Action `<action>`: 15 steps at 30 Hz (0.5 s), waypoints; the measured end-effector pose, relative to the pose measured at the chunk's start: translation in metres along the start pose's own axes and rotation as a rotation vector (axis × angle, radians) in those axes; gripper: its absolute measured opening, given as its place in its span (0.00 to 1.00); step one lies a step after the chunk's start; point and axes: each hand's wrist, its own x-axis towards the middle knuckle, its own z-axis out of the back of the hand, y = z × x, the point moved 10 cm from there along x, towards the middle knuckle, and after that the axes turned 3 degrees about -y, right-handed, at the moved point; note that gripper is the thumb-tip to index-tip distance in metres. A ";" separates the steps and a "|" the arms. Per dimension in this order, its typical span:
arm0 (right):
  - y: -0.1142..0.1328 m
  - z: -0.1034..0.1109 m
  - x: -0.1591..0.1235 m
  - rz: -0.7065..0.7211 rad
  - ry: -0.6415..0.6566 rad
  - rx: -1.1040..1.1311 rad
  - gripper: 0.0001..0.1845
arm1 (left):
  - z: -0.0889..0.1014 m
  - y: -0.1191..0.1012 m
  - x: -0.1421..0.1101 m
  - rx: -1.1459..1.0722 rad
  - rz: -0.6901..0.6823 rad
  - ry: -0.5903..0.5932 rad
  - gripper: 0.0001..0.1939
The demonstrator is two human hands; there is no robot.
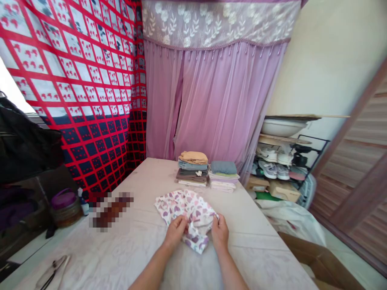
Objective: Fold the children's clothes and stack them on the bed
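A white garment (187, 205) with a purple and pink heart-like print lies crumpled on the table, its near part lifted between my hands. My left hand (176, 231) pinches the cloth near its middle front edge. On the right side, my right hand (220, 231) grips the garment's edge with fingers closed. The exact kind of garment cannot be made out. Behind it stand two stacks of folded clothes: a taller one (192, 169) with a tan piece on top, and a lower one (223, 176) topped by a grey-blue piece.
Eyeglasses (53, 272) lie at the table's near left corner. A jar with a purple lid (65, 207) and a small bottle (84, 203) stand at the left edge. A shoe rack (275, 161) and an open cardboard box (320, 262) are on the right. Part of the left tabletop is pixelated.
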 end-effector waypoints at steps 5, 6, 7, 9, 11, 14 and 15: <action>-0.024 0.054 -0.017 -0.115 -0.273 0.062 0.24 | 0.021 -0.004 -0.028 -0.187 -0.006 -0.088 0.23; -0.025 0.060 -0.019 -0.113 -0.292 0.065 0.25 | 0.024 -0.004 -0.032 -0.213 -0.010 -0.091 0.22; -0.026 0.063 -0.020 -0.108 -0.300 0.066 0.26 | 0.027 -0.004 -0.035 -0.234 -0.005 -0.088 0.22; -0.026 0.067 -0.021 -0.095 -0.291 0.062 0.27 | 0.034 0.000 -0.039 -0.272 0.023 -0.084 0.20; -0.024 0.067 -0.022 -0.078 -0.278 0.053 0.27 | 0.041 0.005 -0.041 -0.326 0.064 -0.089 0.19; -0.019 0.069 -0.023 -0.041 -0.294 0.043 0.26 | 0.052 0.012 -0.042 -0.399 0.140 -0.095 0.14; -0.018 0.069 -0.024 -0.032 -0.296 0.040 0.25 | 0.055 0.014 -0.042 -0.424 0.165 -0.086 0.11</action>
